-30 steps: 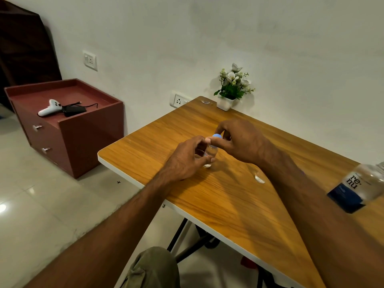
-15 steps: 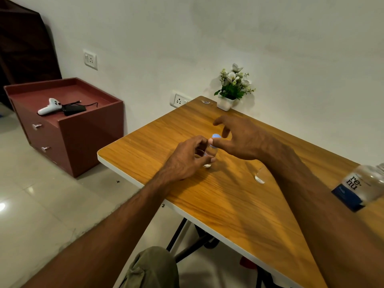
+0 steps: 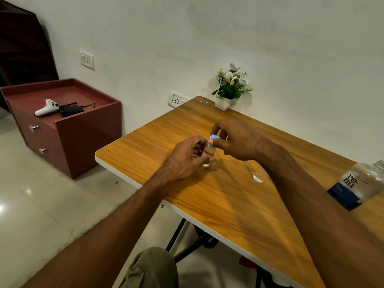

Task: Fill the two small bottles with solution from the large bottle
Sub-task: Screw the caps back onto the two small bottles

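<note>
The right hand [image 3: 234,140], whose fingers were splayed off the cap half a second ago, is now closing back down, its thumb and fingertips pinching the pale blue screw cap [image 3: 214,139] at the top of the small clear plastic bottle [image 3: 208,152]. The left hand [image 3: 187,159] is still curling round the body of that small bottle, gripping it and keeping it upright on the wood-grain bench with the white edge [image 3: 218,196], roughly in the middle of the near half of the top. A second small clear bottle [image 3: 258,177] is standing just beside the right forearm, partly hidden by it, so I cannot tell whether it is capped. The large clear bottle with the dark blue "re-nu" label [image 3: 357,185] is sitting well apart at the right edge of the view, tilted as the wide lens shows it, its top cut off by the frame. Against the wall at the far edge of the bench, a small white pot of white artificial flowers [image 3: 229,88] is standing. To the left, on the tiled floor, a reddish-brown two-drawer cabinet [image 3: 68,129] is carrying a white handheld controller [image 3: 45,108] and a black device with a trailing cable [image 3: 71,109], the two touching or nearly so.
</note>
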